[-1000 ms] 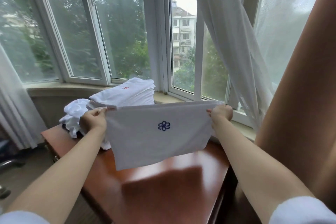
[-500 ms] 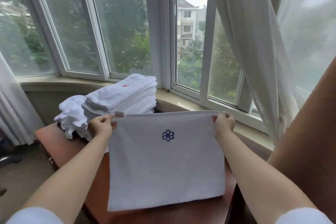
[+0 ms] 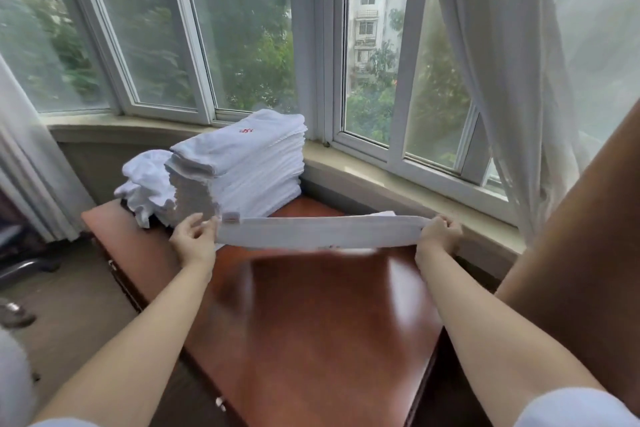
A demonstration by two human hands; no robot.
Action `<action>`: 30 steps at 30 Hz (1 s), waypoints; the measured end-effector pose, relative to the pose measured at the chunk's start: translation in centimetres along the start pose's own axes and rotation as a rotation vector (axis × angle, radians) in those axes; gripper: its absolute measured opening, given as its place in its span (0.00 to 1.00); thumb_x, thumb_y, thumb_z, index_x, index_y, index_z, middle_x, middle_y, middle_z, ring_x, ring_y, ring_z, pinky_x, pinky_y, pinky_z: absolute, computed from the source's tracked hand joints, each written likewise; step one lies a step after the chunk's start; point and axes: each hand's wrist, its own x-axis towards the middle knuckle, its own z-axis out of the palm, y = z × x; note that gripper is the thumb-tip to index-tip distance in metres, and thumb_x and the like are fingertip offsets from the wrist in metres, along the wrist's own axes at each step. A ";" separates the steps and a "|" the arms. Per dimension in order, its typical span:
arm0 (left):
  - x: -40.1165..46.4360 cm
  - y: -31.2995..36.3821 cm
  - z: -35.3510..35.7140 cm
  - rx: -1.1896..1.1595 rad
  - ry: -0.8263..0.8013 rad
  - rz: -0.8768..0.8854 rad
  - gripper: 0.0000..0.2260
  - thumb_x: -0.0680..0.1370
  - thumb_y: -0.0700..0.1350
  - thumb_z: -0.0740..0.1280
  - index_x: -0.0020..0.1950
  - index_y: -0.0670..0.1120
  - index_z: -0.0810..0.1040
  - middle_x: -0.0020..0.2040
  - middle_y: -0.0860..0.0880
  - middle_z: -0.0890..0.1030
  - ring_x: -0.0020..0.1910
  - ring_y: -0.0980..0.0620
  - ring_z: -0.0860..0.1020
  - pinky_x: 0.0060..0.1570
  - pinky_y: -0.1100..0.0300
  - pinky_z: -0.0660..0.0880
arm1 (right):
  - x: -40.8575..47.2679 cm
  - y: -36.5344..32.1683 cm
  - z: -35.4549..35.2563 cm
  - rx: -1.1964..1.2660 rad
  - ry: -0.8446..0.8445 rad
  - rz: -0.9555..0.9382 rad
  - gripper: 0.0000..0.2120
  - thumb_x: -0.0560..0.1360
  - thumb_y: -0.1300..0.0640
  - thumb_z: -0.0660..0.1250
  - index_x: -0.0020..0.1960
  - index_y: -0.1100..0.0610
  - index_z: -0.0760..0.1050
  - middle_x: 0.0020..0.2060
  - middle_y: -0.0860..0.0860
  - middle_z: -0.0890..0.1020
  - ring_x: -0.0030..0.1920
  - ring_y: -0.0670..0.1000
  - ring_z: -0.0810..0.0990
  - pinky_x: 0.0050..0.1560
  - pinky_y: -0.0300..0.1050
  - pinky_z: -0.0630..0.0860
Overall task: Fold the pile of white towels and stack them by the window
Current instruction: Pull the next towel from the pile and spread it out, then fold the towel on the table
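Observation:
I hold a white towel [image 3: 322, 231] stretched between both hands above the wooden table [image 3: 311, 322]. It shows only as a narrow, blurred band. My left hand [image 3: 194, 239] pinches its left corner near a small label. My right hand [image 3: 438, 236] grips its right corner close to the window sill. A tall stack of folded white towels [image 3: 249, 166] with a red emblem on top stands at the table's far left by the window. A crumpled heap of unfolded white towels [image 3: 145, 184] lies just left of the stack.
The stone window sill [image 3: 398, 184] runs behind the table. A sheer white curtain [image 3: 502, 80] hangs at the right, beside a brown drape [image 3: 571, 236]. Another curtain [image 3: 27, 166] hangs at the far left. Floor and chair legs [image 3: 20, 270] lie left of the table.
The towel hung flat facing me with its blue emblem showing; now its lower part has swung away and only a thin band shows. The view has tilted down onto the table.

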 end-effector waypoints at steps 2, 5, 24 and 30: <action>-2.4 -3.6 -1.6 0.036 -0.019 -0.120 0.06 0.77 0.35 0.69 0.52 0.37 0.77 0.45 0.42 0.78 0.40 0.50 0.77 0.36 0.64 0.74 | -0.7 3.2 -2.5 -0.106 0.028 0.062 0.14 0.75 0.63 0.57 0.53 0.63 0.80 0.49 0.59 0.82 0.48 0.58 0.78 0.52 0.49 0.74; -5.1 -8.0 -3.7 0.113 -0.058 -0.289 0.03 0.77 0.33 0.67 0.50 0.37 0.77 0.39 0.44 0.77 0.30 0.54 0.74 0.23 0.72 0.71 | -1.3 7.0 -5.7 -0.217 0.056 0.175 0.15 0.79 0.62 0.57 0.58 0.66 0.78 0.55 0.62 0.81 0.56 0.63 0.79 0.57 0.51 0.74; 2.7 -17.1 6.8 0.644 -0.674 -0.275 0.34 0.76 0.31 0.65 0.79 0.49 0.57 0.78 0.47 0.56 0.73 0.45 0.66 0.66 0.53 0.68 | 4.8 16.2 1.5 -0.781 -0.337 0.100 0.22 0.77 0.64 0.62 0.71 0.59 0.69 0.70 0.55 0.69 0.67 0.59 0.71 0.68 0.49 0.68; 1.3 -19.0 6.4 1.021 -0.533 -0.101 0.27 0.74 0.42 0.72 0.72 0.44 0.68 0.71 0.45 0.67 0.67 0.42 0.69 0.63 0.49 0.69 | 4.9 16.6 0.1 -1.217 -0.216 0.040 0.25 0.76 0.50 0.65 0.71 0.53 0.66 0.69 0.54 0.67 0.68 0.59 0.66 0.67 0.55 0.65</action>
